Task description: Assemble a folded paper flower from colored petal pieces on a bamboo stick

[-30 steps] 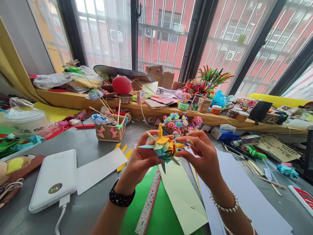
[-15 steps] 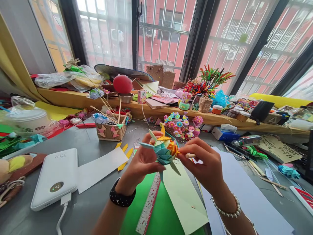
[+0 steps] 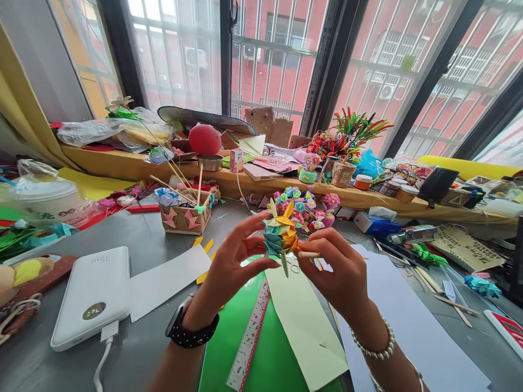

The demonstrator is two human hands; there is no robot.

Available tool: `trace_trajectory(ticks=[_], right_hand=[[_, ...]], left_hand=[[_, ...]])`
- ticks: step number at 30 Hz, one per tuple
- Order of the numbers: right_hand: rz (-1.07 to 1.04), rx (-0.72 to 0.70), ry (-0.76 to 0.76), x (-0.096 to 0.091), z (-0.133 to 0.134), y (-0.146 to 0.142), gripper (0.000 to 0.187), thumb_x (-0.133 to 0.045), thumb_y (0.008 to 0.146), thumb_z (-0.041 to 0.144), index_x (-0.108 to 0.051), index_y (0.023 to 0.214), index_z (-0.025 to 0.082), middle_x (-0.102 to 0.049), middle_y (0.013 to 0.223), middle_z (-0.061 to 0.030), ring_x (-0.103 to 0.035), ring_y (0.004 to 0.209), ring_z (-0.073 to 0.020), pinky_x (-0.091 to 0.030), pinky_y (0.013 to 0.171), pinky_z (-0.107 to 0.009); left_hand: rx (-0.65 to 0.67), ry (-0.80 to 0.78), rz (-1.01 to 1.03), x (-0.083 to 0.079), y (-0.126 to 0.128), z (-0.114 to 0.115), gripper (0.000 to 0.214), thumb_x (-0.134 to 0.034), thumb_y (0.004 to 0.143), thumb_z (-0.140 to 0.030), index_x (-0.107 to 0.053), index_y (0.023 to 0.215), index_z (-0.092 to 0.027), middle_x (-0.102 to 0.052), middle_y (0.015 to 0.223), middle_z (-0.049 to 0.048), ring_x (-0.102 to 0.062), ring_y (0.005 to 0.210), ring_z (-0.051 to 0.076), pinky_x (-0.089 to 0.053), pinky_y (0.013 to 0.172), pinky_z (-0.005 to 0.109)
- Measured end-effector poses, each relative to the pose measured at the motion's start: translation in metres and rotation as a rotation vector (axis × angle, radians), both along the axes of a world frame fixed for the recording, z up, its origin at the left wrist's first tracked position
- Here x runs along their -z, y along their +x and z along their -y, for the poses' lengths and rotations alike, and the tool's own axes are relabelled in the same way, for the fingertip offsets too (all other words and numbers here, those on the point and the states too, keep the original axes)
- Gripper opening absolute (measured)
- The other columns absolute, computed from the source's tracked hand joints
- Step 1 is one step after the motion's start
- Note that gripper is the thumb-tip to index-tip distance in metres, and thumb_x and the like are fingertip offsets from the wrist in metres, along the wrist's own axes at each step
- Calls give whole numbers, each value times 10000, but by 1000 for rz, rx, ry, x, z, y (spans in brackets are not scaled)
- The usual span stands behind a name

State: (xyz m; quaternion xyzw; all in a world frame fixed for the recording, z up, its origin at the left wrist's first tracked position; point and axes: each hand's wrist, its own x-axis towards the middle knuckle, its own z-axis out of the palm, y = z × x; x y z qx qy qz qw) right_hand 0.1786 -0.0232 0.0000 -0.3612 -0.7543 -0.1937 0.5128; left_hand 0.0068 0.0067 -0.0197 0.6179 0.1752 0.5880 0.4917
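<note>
A folded paper flower (image 3: 280, 235) in yellow, orange and teal is held up above the grey table (image 3: 155, 348). My left hand (image 3: 229, 267) touches its left side with fingers spread, thumb and fingertips on the paper. My right hand (image 3: 339, 272) pinches a thin wooden stick (image 3: 308, 254) that runs into the flower's right side. Under the hands lie a green sheet (image 3: 269, 354), a pale green strip (image 3: 304, 321) and a patterned ruler (image 3: 249, 340).
A white power bank (image 3: 92, 296) with a cable lies left, beside white paper (image 3: 167, 280). A small basket (image 3: 186, 218) with sticks and a cluster of paper flowers (image 3: 302, 209) stand behind. The yellow windowsill (image 3: 122, 163) is crowded with craft things. White sheets (image 3: 412, 326) lie right.
The paper flower has been turned so it stands more upright and narrower. My left fingers have opened out from it, and my right hand keeps the stick.
</note>
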Motion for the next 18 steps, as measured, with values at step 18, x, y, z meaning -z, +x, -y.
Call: trace_trajectory(ticks=[18], right_hand=[[-50,-276,-487,-3,1,11,407,-654,717,239,-507,1098,234,-599,830,17,-320,470,-56,-324,407,-181]], left_hand=[[85,41,-179,-5,-4,3,453,-688,637,-71,-599,1050,-237,-656,990,43,-630,873,182,-524,768,245]])
